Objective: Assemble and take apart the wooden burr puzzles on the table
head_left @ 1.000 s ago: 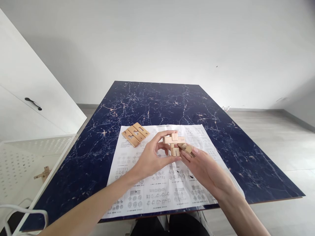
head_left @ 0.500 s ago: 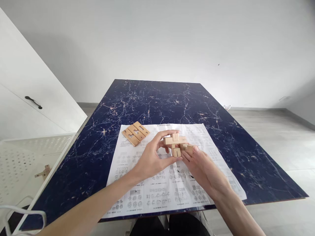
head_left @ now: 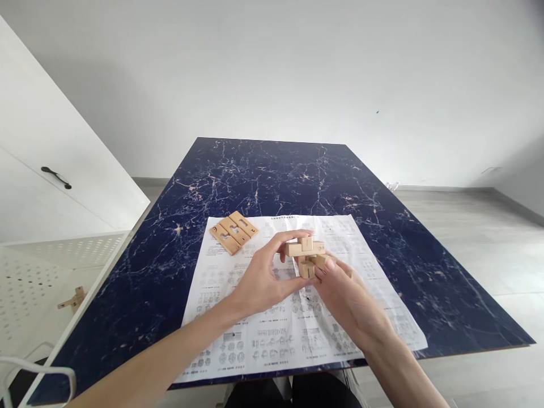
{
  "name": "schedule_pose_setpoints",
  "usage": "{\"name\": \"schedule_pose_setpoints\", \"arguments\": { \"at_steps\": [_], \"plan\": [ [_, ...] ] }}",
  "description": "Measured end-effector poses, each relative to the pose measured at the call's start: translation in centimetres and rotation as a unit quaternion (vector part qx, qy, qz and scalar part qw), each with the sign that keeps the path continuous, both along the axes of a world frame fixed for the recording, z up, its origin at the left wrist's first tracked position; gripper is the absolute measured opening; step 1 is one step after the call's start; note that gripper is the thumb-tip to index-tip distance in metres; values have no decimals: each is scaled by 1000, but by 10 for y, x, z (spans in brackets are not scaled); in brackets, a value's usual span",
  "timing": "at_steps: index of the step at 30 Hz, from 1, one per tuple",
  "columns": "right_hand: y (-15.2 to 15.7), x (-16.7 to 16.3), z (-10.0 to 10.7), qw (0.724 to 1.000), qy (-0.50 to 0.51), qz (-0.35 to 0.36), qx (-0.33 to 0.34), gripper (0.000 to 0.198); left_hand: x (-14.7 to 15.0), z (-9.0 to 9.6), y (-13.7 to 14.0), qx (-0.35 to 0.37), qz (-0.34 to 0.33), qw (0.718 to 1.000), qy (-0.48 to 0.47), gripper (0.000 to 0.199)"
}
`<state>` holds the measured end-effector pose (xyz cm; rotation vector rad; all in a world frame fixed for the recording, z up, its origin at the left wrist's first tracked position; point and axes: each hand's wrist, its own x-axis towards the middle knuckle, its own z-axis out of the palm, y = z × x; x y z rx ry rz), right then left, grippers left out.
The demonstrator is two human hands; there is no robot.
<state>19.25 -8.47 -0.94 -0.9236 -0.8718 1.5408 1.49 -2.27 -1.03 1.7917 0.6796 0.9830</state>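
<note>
A partly interlocked wooden burr puzzle of light, notched sticks is held above the printed sheet. My left hand grips it from the left, thumb at the bottom and fingers at the top. Dark marks show on some stick ends. From the right, my right hand pinches a wooden puzzle piece under its thumb, pushed up against the middle of the assembly. How far this piece sits inside is hidden by the sticks and fingers.
Flat wooden pieces with cut-out slots and numbers lie side by side at the sheet's upper left. Below the dark blue marbled table, a white perforated basket at left holds a wooden piece. A white cable loops near the lower left corner.
My right hand has moved left and brought its puzzle piece from beside the assembly in against its middle. The assembly has shifted slightly right and down with my left hand.
</note>
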Motion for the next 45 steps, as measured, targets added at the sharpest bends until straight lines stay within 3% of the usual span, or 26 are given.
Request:
{"name": "schedule_pose_setpoints", "arguments": {
  "at_steps": [12,18,25,33,37,41,45],
  "plan": [
    [-1,-5,6,999,-46,-13,-5,45,2,5,-3,1,-14,1000,7,54],
    [-8,1,6,998,-41,-8,-40,44,1,4,-2,9,-4,999,35,58],
    [-8,4,2,999,-49,18,-12,41,1,2,-2,14,-17,999,41,57],
    [-8,-1,1,994,-108,-12,-13,48,2,2,0,23,-9,998,49,55],
    [-11,3,1,982,-187,-35,-6,54,1,1,0,8,-2,999,51,56],
    [-9,15,3,959,-278,-10,53,47,-1,1,2,-28,-5,999,44,65],
    [-4,30,6,887,-443,-15,127,41,-3,1,4,-83,-24,996,-2,68]
  ]
}}
